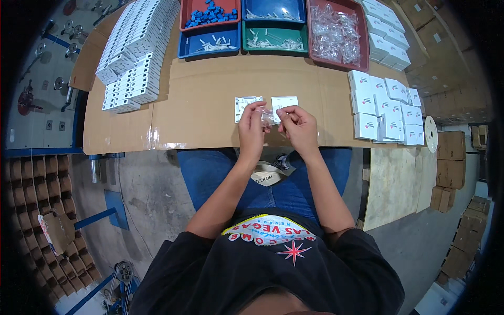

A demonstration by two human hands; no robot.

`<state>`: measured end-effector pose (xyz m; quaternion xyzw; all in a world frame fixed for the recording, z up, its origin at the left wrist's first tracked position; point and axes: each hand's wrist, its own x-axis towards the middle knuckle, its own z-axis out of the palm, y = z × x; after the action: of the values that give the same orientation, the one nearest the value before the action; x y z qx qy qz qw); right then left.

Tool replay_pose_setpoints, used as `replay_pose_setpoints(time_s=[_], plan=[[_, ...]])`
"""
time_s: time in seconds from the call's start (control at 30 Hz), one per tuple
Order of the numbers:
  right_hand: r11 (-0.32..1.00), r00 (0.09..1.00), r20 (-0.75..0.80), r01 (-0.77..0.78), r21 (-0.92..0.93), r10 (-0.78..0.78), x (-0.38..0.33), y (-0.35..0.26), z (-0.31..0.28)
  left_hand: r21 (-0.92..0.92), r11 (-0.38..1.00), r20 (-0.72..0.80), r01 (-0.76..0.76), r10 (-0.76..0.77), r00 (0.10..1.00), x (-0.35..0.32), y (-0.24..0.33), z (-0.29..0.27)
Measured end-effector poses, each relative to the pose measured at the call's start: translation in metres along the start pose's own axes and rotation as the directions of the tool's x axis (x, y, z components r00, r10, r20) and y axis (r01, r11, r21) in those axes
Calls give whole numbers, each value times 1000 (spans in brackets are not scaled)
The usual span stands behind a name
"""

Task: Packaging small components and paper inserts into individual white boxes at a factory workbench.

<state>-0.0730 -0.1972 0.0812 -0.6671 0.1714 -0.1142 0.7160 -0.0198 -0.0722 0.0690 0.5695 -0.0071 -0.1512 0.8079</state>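
Over the near edge of the cardboard-topped table, a small clear plastic bag [268, 116] is between my two hands. My left hand [251, 132] is closed on its left side, thumb against fingers. On the bag's right edge, my right hand [301, 127] is closed in a pinch; whether a small part is also in those fingers is hidden. Just beyond my left hand lies an open white plastic housing [247, 102] with inner details showing. Beside it, past my right fingers, is a flat white plate [290, 101], partly covered by the hand.
Tall stacks of white housings [137, 39] stand at the left. Along the back are a red bin [234, 24] of blue parts, blue and green bins [299, 51] of small white pieces, and a dark red bin [315, 56] of clear bags. White boxes [365, 102] are piled at the right.
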Motion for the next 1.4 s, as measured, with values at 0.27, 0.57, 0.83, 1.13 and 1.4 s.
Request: replay_pose_setpoints(time_s=[0.27,0.57,0.83,1.13,1.4], plan=[[992,993,70,-99,82,93,1,-1,-3,-84,973,146,215,-202,969,6,-8,-17],[989,992,95,-99,109,88,8,2,-8,-24,974,168,227,-220,961,8,3,-13],[992,988,89,-125,16,123,18,10,-12,3,967,153,256,-253,955,15,-5,-18],[964,997,74,46,-263,-28,122,-8,-46,59,984,20,166,-168,986,25,-21,-40],[667,970,78,217,-712,-232,241,-15,-61,42,986,88,164,-167,982,20,-22,-32]])
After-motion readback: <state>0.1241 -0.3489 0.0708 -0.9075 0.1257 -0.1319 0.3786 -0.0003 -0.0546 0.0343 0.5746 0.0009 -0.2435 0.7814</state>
